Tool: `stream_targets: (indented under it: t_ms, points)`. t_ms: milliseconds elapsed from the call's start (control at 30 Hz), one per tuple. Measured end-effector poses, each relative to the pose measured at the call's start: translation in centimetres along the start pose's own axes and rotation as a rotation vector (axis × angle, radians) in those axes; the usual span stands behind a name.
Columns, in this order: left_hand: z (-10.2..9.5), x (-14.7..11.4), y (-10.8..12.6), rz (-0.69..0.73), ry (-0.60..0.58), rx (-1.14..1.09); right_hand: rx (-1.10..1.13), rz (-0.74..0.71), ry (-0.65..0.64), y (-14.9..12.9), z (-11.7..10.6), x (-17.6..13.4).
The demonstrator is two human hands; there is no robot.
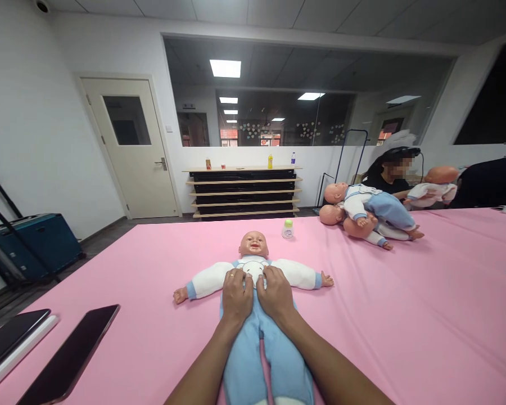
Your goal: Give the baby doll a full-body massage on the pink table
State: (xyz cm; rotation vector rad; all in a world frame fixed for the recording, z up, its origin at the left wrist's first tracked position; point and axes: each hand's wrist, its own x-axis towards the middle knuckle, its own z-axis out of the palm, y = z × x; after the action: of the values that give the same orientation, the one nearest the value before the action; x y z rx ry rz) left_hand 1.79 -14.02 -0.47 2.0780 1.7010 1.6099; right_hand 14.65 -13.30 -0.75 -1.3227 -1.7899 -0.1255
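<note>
A baby doll (253, 244) lies on its back on the pink-covered table (152, 349), its head away from me and both arms spread wide. It wears a white and light-blue outfit with an animal face on the chest. My left hand (237, 292) and my right hand (275, 289) are side by side on the doll's torso. Their fingers curl over the sides of the chest, and the thumbs rest near its middle. The fingertips are partly hidden. A ring shows on my left hand.
A small jar with a green lid (287, 229) stands beyond the doll. Several more dolls (371, 208) are piled at the back right, near a person holding another doll (434, 188). Phones (69, 354) lie at front left. A suitcase (37, 244) stands left of the table.
</note>
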Motion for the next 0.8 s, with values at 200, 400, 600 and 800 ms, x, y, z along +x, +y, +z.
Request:
stream_targets:
  t_ms: [200, 400, 600, 800]
  points:
    - [-0.9, -0.2, 0.4, 0.137, -0.116, -0.098, 0.125, -0.186, -0.054, -0.3, -0.7, 0.0]
    - [0.1, 0.0, -0.3, 0.145, -0.201, -0.108, 0.235, -0.238, -0.174, -0.1, -0.6, 0.4]
    - [1.7, -0.2, -1.5, 0.040, -0.185, 0.096, 0.046, -0.073, -0.194, 0.7, 0.3, 0.2]
    - [0.7, 0.1, -0.5, -0.066, -0.025, 0.114, -0.027, 0.012, -0.020, 0.4, 0.3, 0.1]
